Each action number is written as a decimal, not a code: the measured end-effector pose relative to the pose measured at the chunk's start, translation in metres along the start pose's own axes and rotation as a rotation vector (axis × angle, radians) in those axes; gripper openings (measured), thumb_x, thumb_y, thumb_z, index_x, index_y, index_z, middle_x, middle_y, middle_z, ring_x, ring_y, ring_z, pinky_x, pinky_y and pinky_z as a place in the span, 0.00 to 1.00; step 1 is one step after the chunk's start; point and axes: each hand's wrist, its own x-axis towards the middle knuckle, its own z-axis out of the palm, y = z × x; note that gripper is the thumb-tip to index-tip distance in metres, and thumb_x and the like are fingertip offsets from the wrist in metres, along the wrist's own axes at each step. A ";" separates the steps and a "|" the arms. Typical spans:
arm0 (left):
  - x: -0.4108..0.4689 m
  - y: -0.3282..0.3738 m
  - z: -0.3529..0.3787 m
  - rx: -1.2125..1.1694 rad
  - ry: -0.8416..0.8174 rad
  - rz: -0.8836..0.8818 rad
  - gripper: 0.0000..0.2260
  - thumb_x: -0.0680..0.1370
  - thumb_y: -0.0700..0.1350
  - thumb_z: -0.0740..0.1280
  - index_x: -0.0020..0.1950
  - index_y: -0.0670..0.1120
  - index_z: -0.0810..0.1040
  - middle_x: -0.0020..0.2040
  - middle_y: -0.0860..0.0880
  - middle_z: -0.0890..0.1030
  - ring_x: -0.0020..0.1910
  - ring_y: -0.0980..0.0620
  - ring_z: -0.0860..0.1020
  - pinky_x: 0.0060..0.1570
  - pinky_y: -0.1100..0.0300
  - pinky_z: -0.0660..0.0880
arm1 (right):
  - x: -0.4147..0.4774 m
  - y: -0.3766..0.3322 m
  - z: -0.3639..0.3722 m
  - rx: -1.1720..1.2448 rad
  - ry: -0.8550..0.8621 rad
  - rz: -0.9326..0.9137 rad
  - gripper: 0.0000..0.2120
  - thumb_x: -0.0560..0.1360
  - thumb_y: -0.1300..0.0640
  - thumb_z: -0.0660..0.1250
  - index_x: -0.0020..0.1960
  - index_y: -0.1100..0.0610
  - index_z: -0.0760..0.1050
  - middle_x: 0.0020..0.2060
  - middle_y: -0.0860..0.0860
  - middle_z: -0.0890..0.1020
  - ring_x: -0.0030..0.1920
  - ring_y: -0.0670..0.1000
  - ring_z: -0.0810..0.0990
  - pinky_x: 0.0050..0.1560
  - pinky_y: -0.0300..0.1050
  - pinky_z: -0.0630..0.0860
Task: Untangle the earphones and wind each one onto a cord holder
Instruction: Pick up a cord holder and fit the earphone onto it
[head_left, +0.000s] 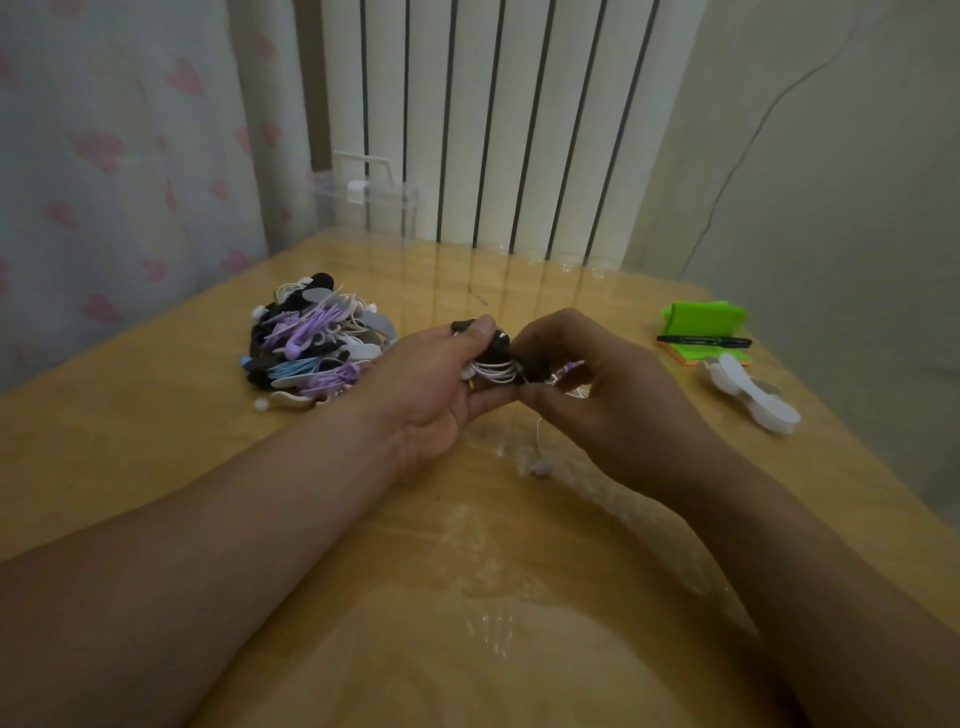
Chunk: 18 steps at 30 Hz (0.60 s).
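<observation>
Above the middle of the table, my left hand (441, 384) grips a black cord holder (496, 351) with white earphone cord (493, 370) wound around its waist. My right hand (587, 384) pinches the other end of the same holder, fingers closed over the cord. A thin white strand hangs from under my right hand down to the table (540, 447). A heap of wound earphones on holders (317, 340), purple, blue, black and white, lies to the left of my hands.
Empty white cord holders (748, 395) lie at the right, near a black marker (704, 341) on green and orange sticky notes (701, 317). A clear plastic box (363, 202) stands at the table's back edge before a radiator. The wooden table (156, 441) has a glossy cover.
</observation>
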 end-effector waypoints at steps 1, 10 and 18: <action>0.000 0.000 0.000 -0.004 0.000 -0.001 0.16 0.86 0.43 0.63 0.68 0.32 0.74 0.65 0.33 0.80 0.56 0.40 0.86 0.45 0.51 0.85 | 0.000 0.000 0.001 -0.008 0.009 -0.019 0.13 0.78 0.57 0.74 0.60 0.46 0.77 0.52 0.40 0.83 0.54 0.44 0.81 0.54 0.46 0.79; 0.006 -0.004 -0.001 0.004 0.056 0.036 0.15 0.86 0.44 0.63 0.67 0.34 0.75 0.60 0.35 0.81 0.50 0.44 0.85 0.44 0.52 0.85 | 0.006 0.005 0.011 -0.213 0.200 -0.133 0.07 0.78 0.53 0.72 0.55 0.50 0.85 0.55 0.47 0.80 0.58 0.49 0.75 0.53 0.39 0.73; 0.006 -0.016 0.002 0.072 0.054 0.169 0.12 0.86 0.44 0.64 0.68 0.46 0.79 0.62 0.41 0.83 0.57 0.45 0.84 0.48 0.50 0.84 | 0.011 -0.012 0.021 -0.135 0.276 -0.179 0.06 0.79 0.62 0.71 0.53 0.53 0.84 0.44 0.46 0.84 0.46 0.46 0.80 0.45 0.42 0.75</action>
